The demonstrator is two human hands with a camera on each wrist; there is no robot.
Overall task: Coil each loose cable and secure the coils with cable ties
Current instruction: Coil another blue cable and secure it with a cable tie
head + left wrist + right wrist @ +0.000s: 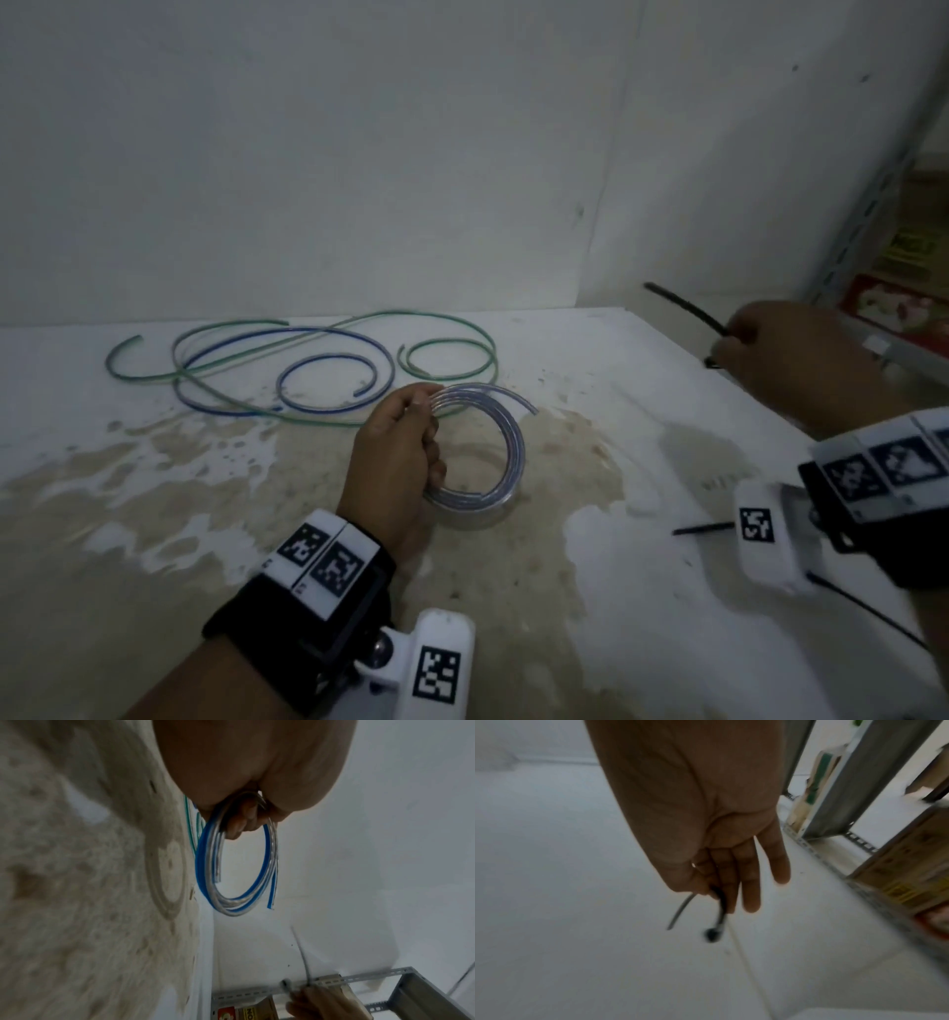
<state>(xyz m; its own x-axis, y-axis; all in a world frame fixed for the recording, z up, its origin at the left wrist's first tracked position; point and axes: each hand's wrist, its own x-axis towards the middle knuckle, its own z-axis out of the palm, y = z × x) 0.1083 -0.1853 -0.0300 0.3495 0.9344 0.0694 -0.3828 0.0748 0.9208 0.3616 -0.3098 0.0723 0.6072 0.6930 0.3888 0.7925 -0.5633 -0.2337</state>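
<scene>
Hard to see: the right wrist view is blurred, so the head of the black cable tie is only a dark blob; part of the tie is covered by the fingers holding it.
Cut off: two more black ties on the bench are partly covered by the right wrist camera.
Coiled cable: a clear cable coil with a blue stripe hangs from the left hand, just above the stained bench, one short end sticking out free.
Left hand: curled round the top and near side of the coil, thumb and fingers pinching the turns together.
Right hand: well apart from the coil, off to the right near the bench's far edge, thumb and forefinger pinching the tie, the other fingers straight.
Loose cables: a green cable and a blue cable lie sprawled and crossing on the bench behind the coil, near the wall.
Around: a grey slotted metal shelf frame with boxes stands at the right.
</scene>
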